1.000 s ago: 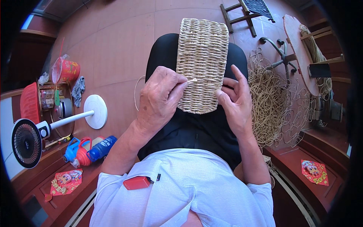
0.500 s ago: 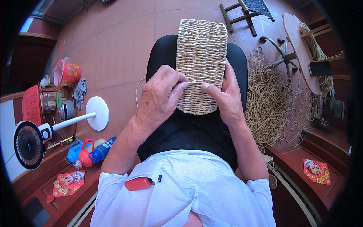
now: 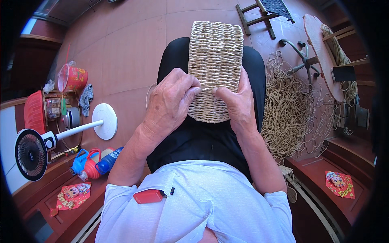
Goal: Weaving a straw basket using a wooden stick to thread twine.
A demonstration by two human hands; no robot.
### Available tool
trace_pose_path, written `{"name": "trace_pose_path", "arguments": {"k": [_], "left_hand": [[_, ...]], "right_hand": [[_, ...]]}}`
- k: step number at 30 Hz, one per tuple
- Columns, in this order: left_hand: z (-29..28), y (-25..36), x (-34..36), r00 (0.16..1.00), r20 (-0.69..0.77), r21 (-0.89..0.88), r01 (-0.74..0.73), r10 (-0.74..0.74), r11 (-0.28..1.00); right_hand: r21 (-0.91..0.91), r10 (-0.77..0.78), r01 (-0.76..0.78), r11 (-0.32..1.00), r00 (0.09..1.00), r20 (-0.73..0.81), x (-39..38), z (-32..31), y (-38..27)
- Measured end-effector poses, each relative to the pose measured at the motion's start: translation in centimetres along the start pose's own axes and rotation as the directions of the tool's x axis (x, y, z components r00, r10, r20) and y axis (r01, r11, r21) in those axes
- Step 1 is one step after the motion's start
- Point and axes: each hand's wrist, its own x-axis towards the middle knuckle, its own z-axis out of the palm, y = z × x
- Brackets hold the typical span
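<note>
A long woven straw mat point(image 3: 214, 52) lies lengthwise on my lap, over black trousers, with its rounded near end toward me. My left hand point(image 3: 172, 101) rests on the mat's left edge, fingers curled and pinching a strand at the middle. My right hand point(image 3: 237, 101) holds the mat's right side, thumb meeting the left fingers on the same strand point(image 3: 206, 88).
A loose heap of straw cord point(image 3: 289, 109) lies on the floor at my right, beside a round wooden board point(image 3: 320, 52) and a small stool point(image 3: 263, 12). At my left stand a white fan point(image 3: 36, 148), a red bucket point(image 3: 75, 77), bottles point(image 3: 97, 162) and a shelf.
My right hand has slid from the mat's right edge toward the middle, and both hands now meet on one strand. The mat has shifted slightly.
</note>
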Motion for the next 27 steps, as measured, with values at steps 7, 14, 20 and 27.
{"name": "trace_pose_path", "arguments": {"k": [7, 14, 20, 27], "left_hand": [[0.0, 0.2, 0.2, 1.0, -0.02, -0.003, -0.001, 0.001, 1.0], [1.1, 0.6, 0.1, 0.997, -0.071, 0.105, -0.033, 0.04, 0.994], [2.0, 0.4, 0.1, 0.988, -0.137, 0.031, -0.066, 0.07, 0.997], [1.9, 0.8, -0.4, 0.988, -0.12, -0.016, -0.101, 0.099, 0.995]], "right_hand": [[0.001, 0.0, 0.0, 1.0, 1.0, -0.003, -0.1, 0.1, -0.1], [0.014, -0.01, 0.01, 1.0, 1.0, 0.003, -0.2, 0.0, 0.0], [-0.028, -0.031, 0.031, 0.999, 0.999, 0.013, -0.2, -0.2, 0.3], [-0.089, -0.081, 0.086, 0.992, 0.995, 0.058, 0.0, -0.9, 0.5]]}}
